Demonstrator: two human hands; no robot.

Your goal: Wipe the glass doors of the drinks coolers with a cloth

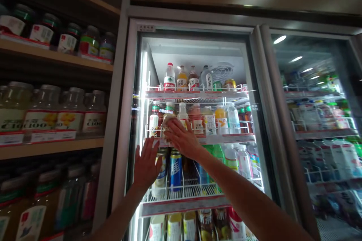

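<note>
Pressing a cloth [166, 123] to the glass door [195, 51], the right hand [182, 136] is holding it under joined fingers; the left hand [146, 163] is spreading its own. Probably soft and light, it is suiting a flat, central hold.

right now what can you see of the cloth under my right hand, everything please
The cloth looks pale beige, soft and bunched. The right hand lies over much of it, apparently pressing it against the glass door, in front of bottles on a shelf. Blur leaves its weave and exact edges unclear.
</note>
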